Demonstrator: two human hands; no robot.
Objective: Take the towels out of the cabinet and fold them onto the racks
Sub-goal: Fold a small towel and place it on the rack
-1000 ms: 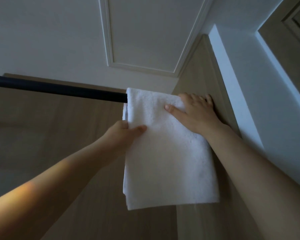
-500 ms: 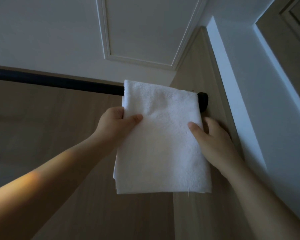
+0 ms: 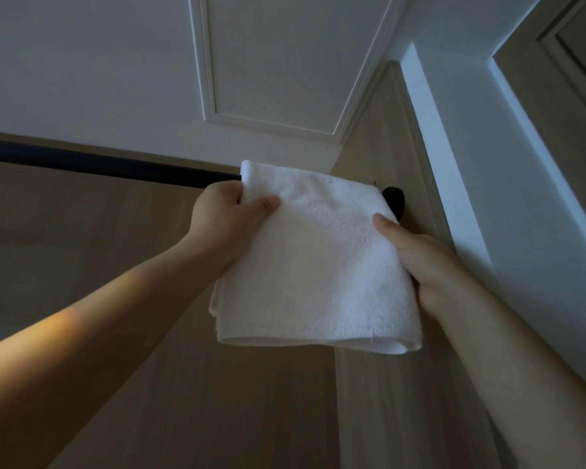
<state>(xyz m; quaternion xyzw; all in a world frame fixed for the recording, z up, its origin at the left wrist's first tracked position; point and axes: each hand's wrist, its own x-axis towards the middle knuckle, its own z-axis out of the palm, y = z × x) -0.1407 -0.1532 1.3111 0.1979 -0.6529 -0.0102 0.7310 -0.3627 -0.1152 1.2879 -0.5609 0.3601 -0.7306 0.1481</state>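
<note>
The left hand (image 3: 227, 221) pinches the left edge of a white towel (image 3: 315, 272) close to its top, with the thumb pressed on the front face and the other fingers curled out of sight behind the cloth. The right hand (image 3: 430, 265) grips the towel's right edge a little lower, its thumb lying on the front and its fingers hidden behind the fabric. Both forearms reach up from the lower corners of the view. The towel is folded and draped over the right end of a dark rod (image 3: 99, 164), and its top fold sits on the rod. Its bottom edge is a rounded fold that shows as a loop. Just to the right of the towel, the rod's round dark end mount (image 3: 395, 202) is fixed to a light wooden panel (image 3: 379, 384). The rod runs off to the left across another wooden panel (image 3: 82, 231). Above is a white surface with a raised rectangular moulding (image 3: 271, 123), and to the right stands a white wall (image 3: 521, 198).
</note>
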